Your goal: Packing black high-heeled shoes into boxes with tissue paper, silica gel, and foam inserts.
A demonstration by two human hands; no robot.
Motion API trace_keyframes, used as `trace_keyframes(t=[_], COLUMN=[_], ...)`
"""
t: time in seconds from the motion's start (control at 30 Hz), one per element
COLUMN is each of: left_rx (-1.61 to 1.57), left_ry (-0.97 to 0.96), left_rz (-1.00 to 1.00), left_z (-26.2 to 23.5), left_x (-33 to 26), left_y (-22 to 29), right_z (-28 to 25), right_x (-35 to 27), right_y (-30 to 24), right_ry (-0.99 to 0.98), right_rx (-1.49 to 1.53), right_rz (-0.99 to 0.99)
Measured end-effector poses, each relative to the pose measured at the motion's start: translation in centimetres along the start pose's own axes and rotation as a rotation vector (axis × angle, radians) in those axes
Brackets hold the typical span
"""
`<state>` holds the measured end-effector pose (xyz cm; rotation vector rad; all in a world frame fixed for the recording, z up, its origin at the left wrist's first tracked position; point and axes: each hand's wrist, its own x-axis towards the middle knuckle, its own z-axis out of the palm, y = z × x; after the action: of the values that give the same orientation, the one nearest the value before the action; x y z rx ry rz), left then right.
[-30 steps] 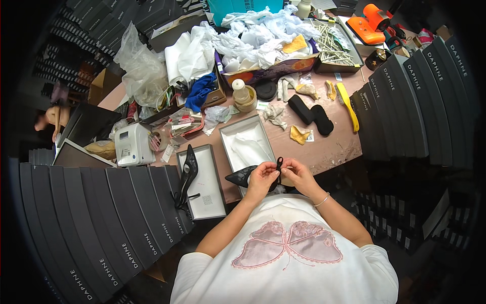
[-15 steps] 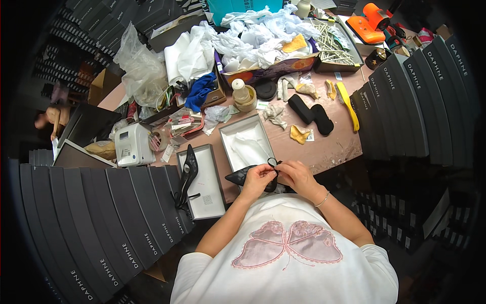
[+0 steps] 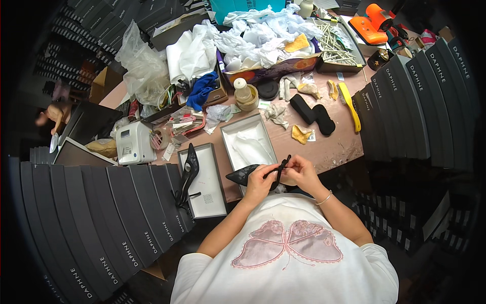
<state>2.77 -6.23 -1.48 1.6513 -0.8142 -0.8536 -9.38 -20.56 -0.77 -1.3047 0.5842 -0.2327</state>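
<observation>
A black pointed shoe (image 3: 239,175) with a patterned surface lies close to my body, its toe pointing left over the near end of an open shoebox (image 3: 264,127). Both hands are closed on its black ribbon strap (image 3: 283,166). My left hand (image 3: 259,183) pinches the strap from the left and hides part of the shoe. With fingertips together, my right hand (image 3: 304,175) grips it from the right. A matching black heeled shoe (image 3: 189,169) rests in a grey box part (image 3: 211,177) to the left, its straps hanging over the side.
Stacks of dark shoeboxes flank me on the left (image 3: 91,213) and right (image 3: 405,106). On the pink table (image 3: 324,157) are a white label printer (image 3: 134,143), a glue bottle (image 3: 243,91), a yellow-handled tool (image 3: 349,106), black pads (image 3: 314,115) and a carton of crumpled paper (image 3: 273,40).
The small upright ribbon loop between my fingers is gone from view; the strap now slants up to the right. My right hand has shifted slightly right and turned.
</observation>
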Motion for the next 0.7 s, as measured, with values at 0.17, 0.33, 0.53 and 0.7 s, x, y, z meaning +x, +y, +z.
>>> trace_keyframes(t=[0.17, 0.33, 0.53, 0.7], left_rx=[-0.169, 0.124, -0.025, 0.164], left_ry=[-0.073, 0.009, 0.053, 0.089], left_rz=[-0.229, 0.062, -0.075, 0.105], left_z=[-0.3, 0.2, 0.8, 1.1], left_x=[-0.3, 0.0, 0.4, 0.5], left_y=[1.3, 3.1, 2.9, 2.3], right_z=[-1.2, -0.9, -1.0, -1.1], right_x=[0.0, 0.0, 0.0, -0.5], right_y=[0.7, 0.3, -1.2, -3.3], right_ry=[-0.007, -0.016, -0.047, -0.036], right_rx=[0.124, 0.182, 0.066, -0.331], right_rz=[0.066, 0.106, 0.089, -0.002])
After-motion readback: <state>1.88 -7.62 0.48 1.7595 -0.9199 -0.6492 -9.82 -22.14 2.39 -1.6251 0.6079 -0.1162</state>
